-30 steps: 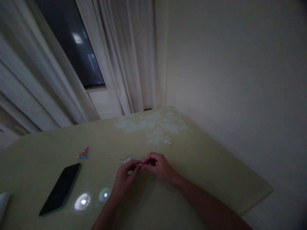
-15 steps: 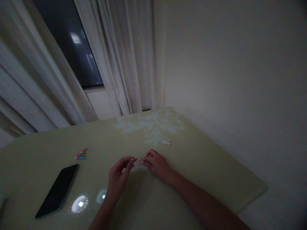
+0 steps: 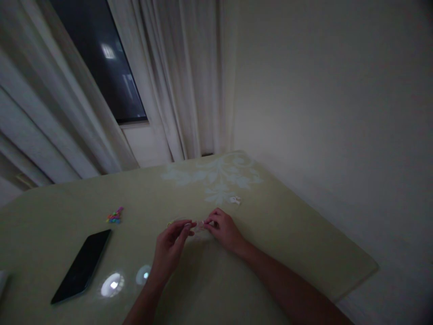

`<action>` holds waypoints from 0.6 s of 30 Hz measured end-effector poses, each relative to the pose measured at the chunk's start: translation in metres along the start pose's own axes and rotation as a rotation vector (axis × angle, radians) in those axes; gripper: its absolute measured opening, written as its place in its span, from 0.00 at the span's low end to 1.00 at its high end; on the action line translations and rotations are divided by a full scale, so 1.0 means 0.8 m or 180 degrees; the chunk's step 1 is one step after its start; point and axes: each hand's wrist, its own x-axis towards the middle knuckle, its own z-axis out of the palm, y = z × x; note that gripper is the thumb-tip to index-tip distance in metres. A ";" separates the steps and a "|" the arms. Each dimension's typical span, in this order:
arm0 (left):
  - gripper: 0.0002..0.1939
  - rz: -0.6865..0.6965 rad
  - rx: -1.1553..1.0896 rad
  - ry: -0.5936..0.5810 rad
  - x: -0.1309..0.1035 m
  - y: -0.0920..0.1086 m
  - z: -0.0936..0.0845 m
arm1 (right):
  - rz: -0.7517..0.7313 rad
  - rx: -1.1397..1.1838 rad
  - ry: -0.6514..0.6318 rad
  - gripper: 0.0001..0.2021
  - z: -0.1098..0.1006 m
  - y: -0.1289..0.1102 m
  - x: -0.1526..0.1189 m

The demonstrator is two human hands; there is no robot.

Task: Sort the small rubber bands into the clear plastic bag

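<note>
Between my two hands, low over the table, is a small clear, string-like piece (image 3: 199,225), too fine and dim to name. My left hand (image 3: 171,246) pinches its left side with thumb and fingertips. On its right side, my right hand (image 3: 221,228) pinches with thumb and forefinger. A tiny yellowish bit (image 3: 170,224) shows just behind the left knuckles. Beyond my right hand lies a small white piece (image 3: 235,200) that looks like a little pair of scissors or a clip.
A pile of small bright coloured pieces (image 3: 115,215) lies left on the glossy green table (image 3: 287,253). Nearer me is a black phone or tablet (image 3: 82,266). A white object's edge (image 3: 2,280) shows far left. Curtains (image 3: 189,81) and a wall (image 3: 321,113) border the table.
My right hand has shifted slightly and its thumb and forefinger now form a clearer pinch. My left hand has moved a little to the right. The yellowish bit has come into sight.
</note>
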 end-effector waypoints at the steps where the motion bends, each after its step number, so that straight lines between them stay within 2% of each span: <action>1: 0.12 0.0022 0.0038 -0.0013 0.000 0.000 0.000 | 0.0009 0.0055 0.0021 0.02 0.000 0.000 0.000; 7: 0.11 0.0179 0.0400 -0.0011 0.002 0.003 -0.003 | 0.0001 0.0139 0.0008 0.02 -0.002 -0.003 0.000; 13: 0.10 0.0081 0.0262 -0.0111 0.001 0.005 0.000 | 0.0018 0.0114 -0.0039 0.01 0.001 -0.003 -0.002; 18: 0.11 0.0013 0.0100 -0.0114 0.002 0.006 0.002 | 0.0005 0.0319 0.0033 0.06 0.000 -0.005 0.001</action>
